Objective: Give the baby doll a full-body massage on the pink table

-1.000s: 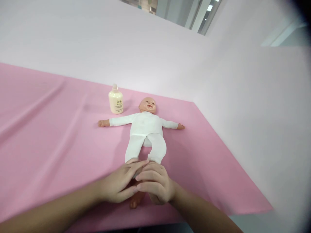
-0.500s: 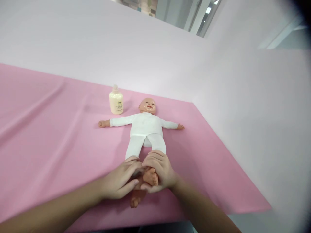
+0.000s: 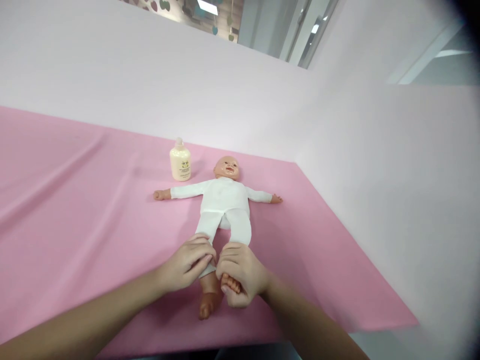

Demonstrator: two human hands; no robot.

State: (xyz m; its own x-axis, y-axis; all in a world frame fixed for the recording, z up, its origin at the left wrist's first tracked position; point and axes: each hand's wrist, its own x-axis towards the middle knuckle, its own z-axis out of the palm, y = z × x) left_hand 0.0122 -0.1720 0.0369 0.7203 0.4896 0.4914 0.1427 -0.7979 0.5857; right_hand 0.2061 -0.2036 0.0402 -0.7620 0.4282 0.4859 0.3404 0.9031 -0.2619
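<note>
Your left hand [image 3: 187, 262] is closed over the hem of the white trouser leg on the doll [image 3: 224, 200], its fingers [image 3: 200, 260] curled round the lower shin, while your right hand [image 3: 242, 275] is wrapped tight about the other foot [image 3: 229, 285], whose toes just show between your thumb and fingers. The doll lies on its back on the pink surface [image 3: 75, 210], arms spread wide, head toward the far wall, and its bare foot [image 3: 207, 304] sticks out below your left hand, nearest to you. The likeliest trouble, as I judge it, is the whole doll sliding toward you: it looks light, the pink cloth looks smooth, and nothing pins the torso, so any pull along the legs would drag the body rather than shift only the fabric. A harder tug could also bunch the cloth into folds, and it already shows long creases at the left. Your right-hand grip sits on the foot itself, so a twist there might strain the leg at the hip or let the foot slip free. The only container is a cream bottle [image 3: 180, 162] standing upright just beyond the doll's outstretched arm and beside its head, apart from both. Its cap looks on; the pale colour may be the contents, but I cannot tell how full it is. A swinging doll arm could topple it.
</note>
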